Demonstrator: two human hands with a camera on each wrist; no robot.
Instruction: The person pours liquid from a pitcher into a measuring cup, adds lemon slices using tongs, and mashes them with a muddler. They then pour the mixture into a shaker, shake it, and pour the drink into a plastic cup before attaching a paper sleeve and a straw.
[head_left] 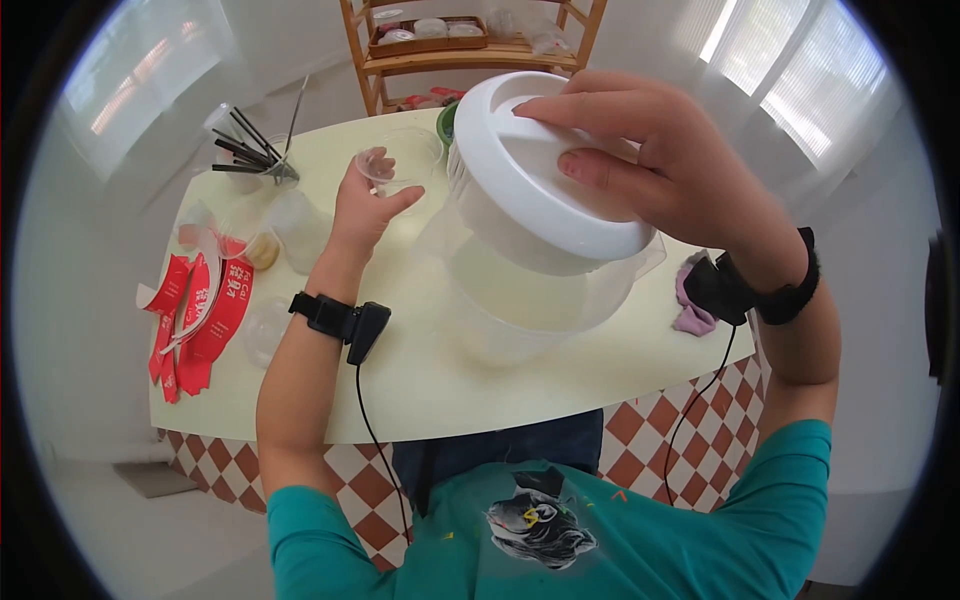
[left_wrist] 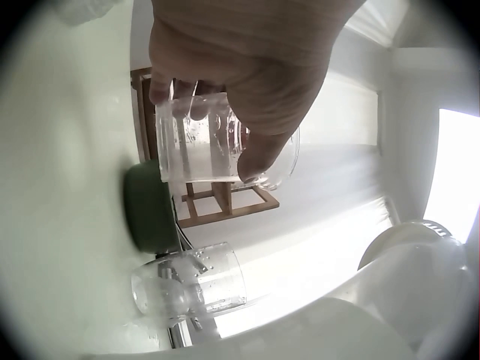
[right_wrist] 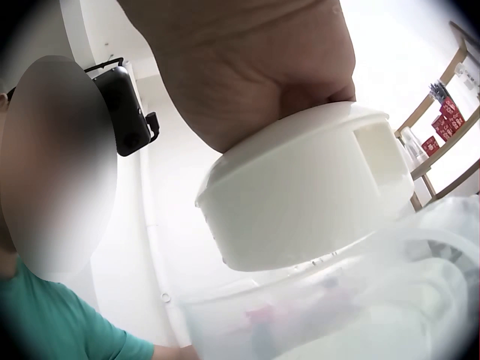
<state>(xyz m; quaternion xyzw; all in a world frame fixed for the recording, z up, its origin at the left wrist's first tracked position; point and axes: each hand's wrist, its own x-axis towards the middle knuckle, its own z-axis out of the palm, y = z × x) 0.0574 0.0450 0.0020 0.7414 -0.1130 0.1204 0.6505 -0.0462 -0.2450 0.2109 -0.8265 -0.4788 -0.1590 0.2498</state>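
My right hand (head_left: 665, 150) grips a thick white lid (head_left: 495, 110) by its recessed top, thumb and fingers in the hollow. The lid is tilted over a large translucent pitcher (head_left: 500, 335) standing on the table. In the right wrist view, the lid's deep underside (right_wrist: 300, 202) hangs above the pitcher's rim, with a few drops along its lower edge. My left hand (head_left: 362, 205) holds a clear plastic cup (head_left: 418, 150) to the left of the pitcher. In the left wrist view, fingers and thumb curl around that cup (left_wrist: 195, 150).
Black straws (head_left: 250, 155) stand in a clear cup at the back left. Red-and-white printed sleeves (head_left: 215, 320) lie at left beside several clear cups. A green container (left_wrist: 150, 206) is behind the pitcher, a purple cloth (head_left: 693, 310) at right. A wooden shelf (head_left: 470, 62) stands beyond.
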